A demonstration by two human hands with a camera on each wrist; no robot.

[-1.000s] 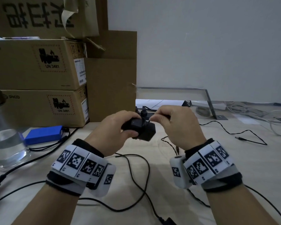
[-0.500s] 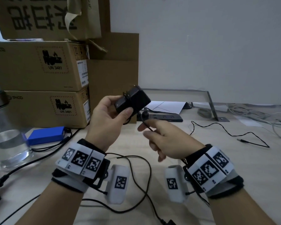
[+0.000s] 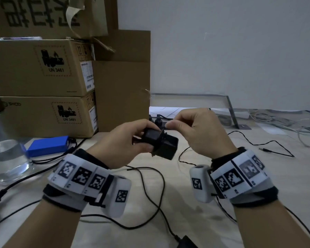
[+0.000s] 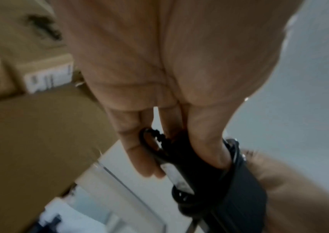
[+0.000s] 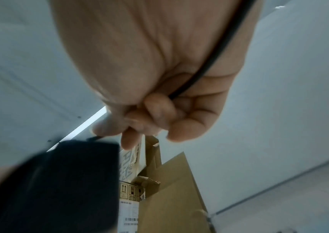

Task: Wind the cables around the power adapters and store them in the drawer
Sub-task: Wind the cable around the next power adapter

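Cardboard boxes [image 3: 43, 68] behind adapter [image 3: 159, 144], blue pack [image 3: 47, 145] left of it. Left hand [image 3: 122, 144] grips adapter above bench [image 3: 258, 176]; right hand [image 3: 200, 129] fingers pinch its cable [image 5: 209, 63].

Hidden or unclear, from my station:
- Power adapter [image 3: 159, 144]: near end covered by my left hand [image 3: 122, 142]; blurred at lower left of the right wrist view.
- Cable [image 5: 209, 63]: vanishes inside my right hand [image 5: 159, 71]; turns on the adapter too smeared to count.
- Second adapter [image 3: 186, 243]: cut off by bottom edge.
- Glass jar [image 3: 5, 158]: cropped at left edge.
- Top carton [image 3: 43, 15]: cropped at the upper edge.
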